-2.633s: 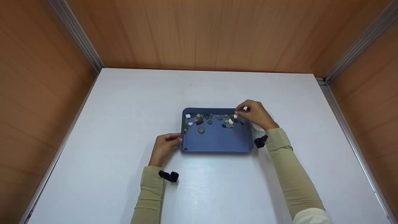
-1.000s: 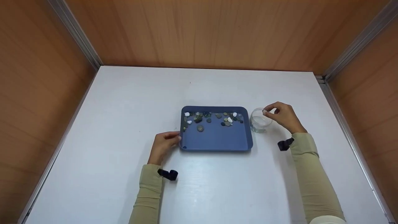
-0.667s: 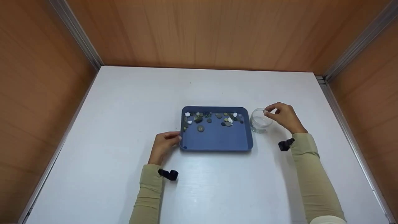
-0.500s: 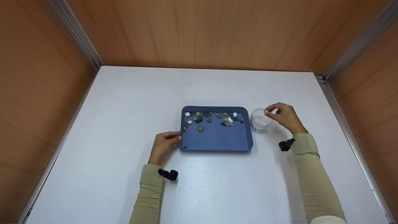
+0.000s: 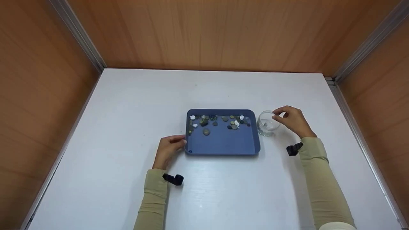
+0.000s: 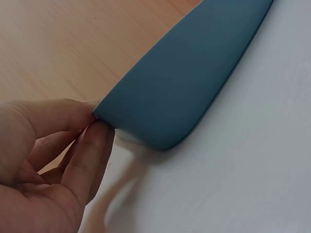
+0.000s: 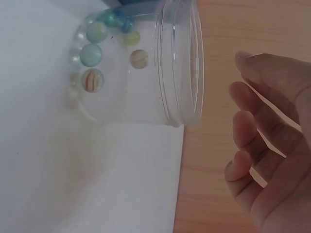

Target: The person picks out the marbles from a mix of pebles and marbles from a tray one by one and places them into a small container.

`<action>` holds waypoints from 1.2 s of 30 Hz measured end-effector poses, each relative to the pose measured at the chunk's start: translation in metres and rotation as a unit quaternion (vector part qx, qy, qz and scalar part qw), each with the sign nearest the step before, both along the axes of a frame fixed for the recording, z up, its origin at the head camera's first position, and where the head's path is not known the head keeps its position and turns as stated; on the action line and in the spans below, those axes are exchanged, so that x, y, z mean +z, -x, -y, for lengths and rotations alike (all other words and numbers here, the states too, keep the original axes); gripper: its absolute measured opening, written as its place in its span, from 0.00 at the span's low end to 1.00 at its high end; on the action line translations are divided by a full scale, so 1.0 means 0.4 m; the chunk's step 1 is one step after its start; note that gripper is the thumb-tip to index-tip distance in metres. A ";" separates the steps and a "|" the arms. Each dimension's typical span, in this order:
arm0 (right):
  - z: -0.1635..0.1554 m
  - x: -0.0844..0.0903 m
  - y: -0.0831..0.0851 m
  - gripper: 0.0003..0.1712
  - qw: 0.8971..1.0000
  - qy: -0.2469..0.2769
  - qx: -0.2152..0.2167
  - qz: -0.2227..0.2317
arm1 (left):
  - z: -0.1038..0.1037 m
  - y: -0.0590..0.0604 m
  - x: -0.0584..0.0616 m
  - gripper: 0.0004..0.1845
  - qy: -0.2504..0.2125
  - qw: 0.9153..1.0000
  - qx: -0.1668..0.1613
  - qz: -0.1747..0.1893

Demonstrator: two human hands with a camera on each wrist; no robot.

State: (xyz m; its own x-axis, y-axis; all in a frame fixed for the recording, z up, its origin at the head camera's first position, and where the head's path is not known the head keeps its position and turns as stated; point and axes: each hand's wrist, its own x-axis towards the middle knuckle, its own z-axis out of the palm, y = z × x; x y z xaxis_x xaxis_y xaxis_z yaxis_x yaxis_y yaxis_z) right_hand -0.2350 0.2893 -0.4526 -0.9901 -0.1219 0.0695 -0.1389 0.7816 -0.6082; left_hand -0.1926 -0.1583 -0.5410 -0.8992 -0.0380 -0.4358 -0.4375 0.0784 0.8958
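Observation:
A blue tray [image 5: 223, 144] lies mid-table with several pebbles and marbles [image 5: 220, 121] strewn along its far edge. My left hand [image 5: 181, 141] pinches the tray's near-left corner; in the left wrist view the thumb and forefinger of the left hand [image 6: 93, 124] meet on the rim of the tray [image 6: 180, 92]. A clear jar [image 5: 267, 123] stands just right of the tray. My right hand [image 5: 277, 115] hovers at its rim with fingers relaxed and nothing in them. In the right wrist view the jar [image 7: 180, 63] holds several glass marbles [image 7: 91, 55], and the right hand [image 7: 257, 141] is beside its mouth.
The white table [image 5: 127, 105] is walled by wooden panels at the back and on both sides. Black wrist straps [image 5: 173, 179] sit on both sleeves.
My right hand carried a small marble from the tray's far right corner to the jar's rim, then let it go; the marble now sits inside the jar. The left hand has stayed put.

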 end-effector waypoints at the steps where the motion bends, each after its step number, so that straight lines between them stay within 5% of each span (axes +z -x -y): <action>1: 0.000 0.000 -0.001 0.14 1.000 0.002 0.003 -0.001 | 0.000 0.000 0.000 0.15 0.002 1.000 -0.001 -0.001; 36: 0.074 0.007 0.028 0.14 0.999 0.018 0.027 0.016 | 0.000 0.000 0.000 0.15 0.013 1.000 -0.005 -0.014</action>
State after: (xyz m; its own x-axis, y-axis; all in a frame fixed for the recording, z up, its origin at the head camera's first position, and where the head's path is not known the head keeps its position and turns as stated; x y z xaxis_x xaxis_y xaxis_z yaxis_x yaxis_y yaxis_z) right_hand -0.2464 0.2599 -0.4497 -0.9841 -0.1722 0.0435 -0.1598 0.7510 -0.6407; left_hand -0.1924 -0.1585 -0.5408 -0.9117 -0.0392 -0.4090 -0.4108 0.1059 0.9056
